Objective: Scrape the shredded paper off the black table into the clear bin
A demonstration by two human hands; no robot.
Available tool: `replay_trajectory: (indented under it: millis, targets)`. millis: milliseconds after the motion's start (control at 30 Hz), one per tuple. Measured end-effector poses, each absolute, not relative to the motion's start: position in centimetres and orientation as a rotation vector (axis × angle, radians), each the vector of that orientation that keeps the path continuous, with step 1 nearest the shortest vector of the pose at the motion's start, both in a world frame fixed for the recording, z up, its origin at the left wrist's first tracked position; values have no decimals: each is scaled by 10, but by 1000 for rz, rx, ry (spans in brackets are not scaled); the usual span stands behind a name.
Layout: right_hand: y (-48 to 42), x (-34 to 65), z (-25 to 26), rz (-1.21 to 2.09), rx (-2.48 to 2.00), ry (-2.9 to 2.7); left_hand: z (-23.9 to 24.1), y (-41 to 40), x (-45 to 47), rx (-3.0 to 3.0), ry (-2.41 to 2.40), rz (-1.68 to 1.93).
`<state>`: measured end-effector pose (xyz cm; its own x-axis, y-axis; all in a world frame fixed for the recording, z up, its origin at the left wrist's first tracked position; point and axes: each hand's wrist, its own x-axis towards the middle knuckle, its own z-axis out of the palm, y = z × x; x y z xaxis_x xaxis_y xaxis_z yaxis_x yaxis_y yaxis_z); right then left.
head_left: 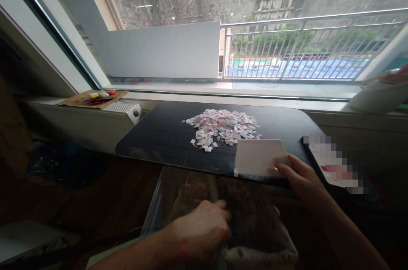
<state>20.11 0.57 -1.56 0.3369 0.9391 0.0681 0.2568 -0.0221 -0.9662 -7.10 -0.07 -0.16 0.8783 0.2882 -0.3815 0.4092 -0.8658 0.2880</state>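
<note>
Window: we face wide glass, with a railing outside and ceiling lights reflected in the pane.
Bench: dark and flat, set below the sill; its near edge faces us.
Panel: pale, flat, at the bench's near edge, right of centre, just on our side of the scraps.
Panel handling: we judge it light, thin and fairly stiff, perhaps smooth enough to slip, and not very fragile. We would take hold at the right end, thumb on the face and fingers behind.
Panel direction: its long axis seems to run left to right along the near edge; the free end points left, though foreshortening leaves us unsure of its true tilt.
Scraps handling: loose and papery, surely very light and easily scattered; we would gather them in bulk, from the sides of the heap.
Scraps direction: each lies its own way; the heap spreads mainly left to right.
Right grip: closed on the panel's right end.
Left grip: fingers curled over the clear tub; we cannot tell whether they hold anything.
</note>
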Motion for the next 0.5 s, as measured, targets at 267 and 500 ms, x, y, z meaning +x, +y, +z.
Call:
replay_trajectory:
  millis: [267, 500]
  targets:
    - [12, 211, -9, 762, -1546, -1125, 0, 0, -71, 2686, 520, -483]
    - [34, 208, -13, 959, -1499, -1189, 5, -4, -80, 2668, 525, -487]
